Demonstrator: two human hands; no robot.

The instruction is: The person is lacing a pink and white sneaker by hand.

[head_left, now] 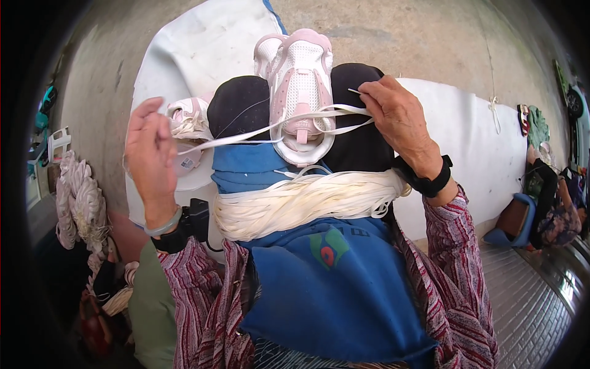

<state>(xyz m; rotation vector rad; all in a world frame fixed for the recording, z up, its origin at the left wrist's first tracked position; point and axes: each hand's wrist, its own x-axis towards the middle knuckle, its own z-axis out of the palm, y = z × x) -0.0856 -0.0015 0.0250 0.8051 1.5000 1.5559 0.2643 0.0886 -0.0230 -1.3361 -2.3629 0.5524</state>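
A white and pink sneaker (301, 92) is held between my knees, its heel opening toward me. A flat white shoelace (246, 133) crosses its tongue and stretches out to both sides. My right hand (396, 120) pinches the lace on the right, with a stiff lace tip sticking out past the fingers. On the left, my left hand (150, 160) is closed on the other stretch of lace; its fingertips are smeared by motion. Across my lap lies a thick bundle of cream laces (307, 202), over blue cloth (338, 295).
Another pink and white shoe (188, 120) with laces sits beside my left hand. A second sneaker's toe (268, 52) shows behind the held one. White sheeting (455, 135) covers the surface around my legs. Shoes hang in a bunch (83, 200) at far left; another person (556, 209) sits at far right.
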